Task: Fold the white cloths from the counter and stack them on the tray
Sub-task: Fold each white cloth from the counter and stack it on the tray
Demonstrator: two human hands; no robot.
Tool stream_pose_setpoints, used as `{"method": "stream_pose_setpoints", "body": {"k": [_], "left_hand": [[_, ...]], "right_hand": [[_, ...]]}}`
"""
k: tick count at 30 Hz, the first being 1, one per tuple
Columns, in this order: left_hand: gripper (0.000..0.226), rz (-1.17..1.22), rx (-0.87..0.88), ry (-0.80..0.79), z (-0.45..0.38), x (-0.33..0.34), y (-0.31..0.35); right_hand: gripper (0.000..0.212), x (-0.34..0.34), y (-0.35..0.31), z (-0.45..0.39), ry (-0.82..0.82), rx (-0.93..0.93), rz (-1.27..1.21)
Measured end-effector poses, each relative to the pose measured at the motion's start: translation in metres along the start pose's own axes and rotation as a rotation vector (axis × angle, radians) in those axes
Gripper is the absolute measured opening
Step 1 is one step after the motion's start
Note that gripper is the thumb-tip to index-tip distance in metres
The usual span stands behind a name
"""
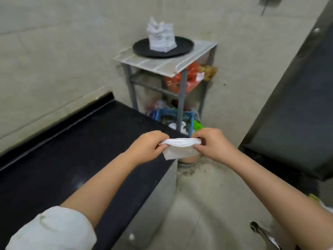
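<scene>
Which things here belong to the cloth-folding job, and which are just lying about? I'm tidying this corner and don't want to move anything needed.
Part of the job:
white cloth, pinched by the left hand and right hand
stack of folded cloths
black tray
black counter

Just lying about:
orange bag on the metal rack
blue crate

tray [144, 49] rim lies bare around the stack [162, 39]; air above counter [72, 141] open.
</scene>
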State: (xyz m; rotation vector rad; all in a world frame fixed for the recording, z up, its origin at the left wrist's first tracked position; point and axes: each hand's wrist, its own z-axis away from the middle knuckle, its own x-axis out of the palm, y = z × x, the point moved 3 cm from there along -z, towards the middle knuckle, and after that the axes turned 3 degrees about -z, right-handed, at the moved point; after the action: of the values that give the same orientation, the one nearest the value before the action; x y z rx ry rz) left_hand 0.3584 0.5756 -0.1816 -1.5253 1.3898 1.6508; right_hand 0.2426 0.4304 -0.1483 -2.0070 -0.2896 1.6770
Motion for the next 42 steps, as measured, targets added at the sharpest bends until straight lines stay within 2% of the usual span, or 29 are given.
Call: {"method": "stream_pose_setpoints", "body": {"k": [5, 8, 12, 15, 21, 23, 26, 30, 33, 37, 42], "left_hand": [[0.015, -0.013, 0.005, 0.001, -0.116, -0.031, 0.015], [0.006, 0.055, -0.023, 0.067, -0.185, -0.053, 0.012], [0.008, 0.082, -0.110, 0.221, -0.284, -0.082, -0.003], [0.012, 0.235, -0.225, 0.378, -0.350, -0.109, -0.020], [0.021, 0.532, -0.353, 0.536, -0.446, -0.148, -0.061], [0.019, 0.479, -0.401, 0.627, -0.470, -0.162, -0.080], [0.009, 0.231, -0.464, 0.758, -0.502, -0.187, -0.109], [0.010, 0.020, -0.496, 0.933, -0.540, -0.216, -0.150], [0.018, -0.092, -0.617, 0.898, -0.565, -0.211, -0.195], [0.017, -0.087, -0.803, 0.717, -0.579, -0.176, -0.251], [0.018, -0.211, -0.885, 0.577, -0.570, -0.162, -0.251]], "right_hand": [[0.019, -0.072, 0.062, -0.069, 0.016, -0.007, -0.007], [0.018, -0.114, 0.093, -0.121, 0.068, -0.039, -0.044], [0.019, -0.170, 0.126, -0.206, 0.146, -0.093, -0.059], [0.020, -0.211, 0.135, -0.275, 0.231, -0.132, -0.041], [0.020, -0.257, 0.159, -0.405, 0.180, -0.166, -0.188], [0.016, -0.260, 0.164, -0.449, 0.145, -0.200, -0.226], [0.013, -0.259, 0.162, -0.519, 0.128, -0.310, -0.224], [0.021, -0.250, 0.152, -0.611, 0.160, -0.422, -0.289], [0.024, -0.215, 0.157, -0.679, 0.078, -0.424, -0.371], [0.013, -0.152, 0.180, -0.734, -0.179, -0.406, -0.355], [0.009, -0.129, 0.193, -0.745, -0.399, -0.488, -0.394]]}}
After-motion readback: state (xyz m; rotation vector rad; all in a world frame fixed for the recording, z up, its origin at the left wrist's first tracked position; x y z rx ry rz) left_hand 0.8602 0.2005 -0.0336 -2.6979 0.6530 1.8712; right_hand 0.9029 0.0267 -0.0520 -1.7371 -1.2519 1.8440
